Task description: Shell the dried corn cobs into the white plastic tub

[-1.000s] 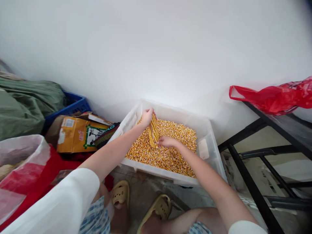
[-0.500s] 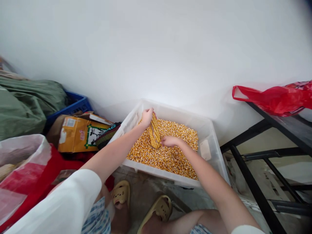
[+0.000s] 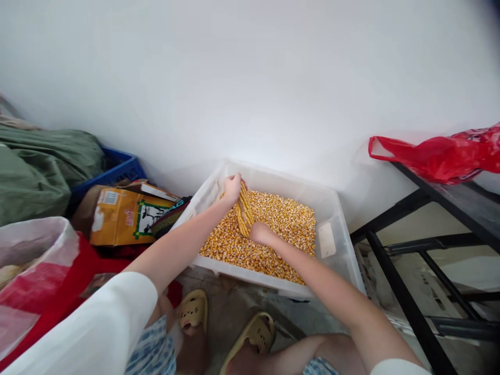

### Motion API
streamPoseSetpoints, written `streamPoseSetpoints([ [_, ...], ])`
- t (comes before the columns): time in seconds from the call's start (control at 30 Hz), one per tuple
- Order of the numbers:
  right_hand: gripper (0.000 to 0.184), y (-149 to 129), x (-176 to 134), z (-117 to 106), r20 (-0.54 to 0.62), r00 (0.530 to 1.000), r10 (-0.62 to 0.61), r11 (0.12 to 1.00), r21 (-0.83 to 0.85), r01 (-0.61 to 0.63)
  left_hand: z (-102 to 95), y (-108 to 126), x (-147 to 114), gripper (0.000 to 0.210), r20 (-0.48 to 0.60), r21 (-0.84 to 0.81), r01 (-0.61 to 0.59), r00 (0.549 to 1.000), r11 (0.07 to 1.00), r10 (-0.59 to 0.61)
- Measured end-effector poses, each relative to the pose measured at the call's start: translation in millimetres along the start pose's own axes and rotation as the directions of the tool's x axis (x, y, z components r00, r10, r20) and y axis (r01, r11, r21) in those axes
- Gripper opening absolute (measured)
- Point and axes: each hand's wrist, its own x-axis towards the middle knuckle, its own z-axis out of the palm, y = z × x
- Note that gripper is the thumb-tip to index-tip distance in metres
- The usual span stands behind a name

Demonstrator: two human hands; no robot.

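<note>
My left hand [image 3: 233, 188] is closed around the upper end of a yellow corn cob [image 3: 244, 209], which slants down over loose corn kernels [image 3: 287, 219]. A bare strip with rows of kernels gone runs along the cob. At the cob's lower end is my right hand [image 3: 261, 234], curled shut against it. Its fingers are turned away from view, so what they grip is hidden. Both hands are inside a translucent plastic bin [image 3: 339, 229], above the heap of kernels.
On the left are a red and white sack [image 3: 47, 284], an orange carton [image 3: 117, 221], a blue crate [image 3: 124, 165] and green cloth [image 3: 47, 172]. A black metal frame [image 3: 406, 291] with a red plastic bag [image 3: 437, 156] on it stands right. The white wall is behind the bin.
My right hand has moved slightly left and curled tighter at the cob's lower end. My left hand keeps its hold on the upper end. The view has shifted a little.
</note>
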Motion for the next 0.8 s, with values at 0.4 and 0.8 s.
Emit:
streamPoseSetpoints([
  [0.4,0.028,57.8,17.6,-13.7,0.236,0.918,-0.319,0.862,0.475,0.177,-0.6,0.3,0.9,0.022,0.091,0.0,0.008,0.996,1.0,-0.008],
  [0.8,0.03,43.7,7.4,-21.0,0.188,0.963,-0.192,0.977,0.132,0.169,-5.7,-7.5,10.9,0.023,-0.044,-0.007,0.034,0.998,0.999,-0.034],
])
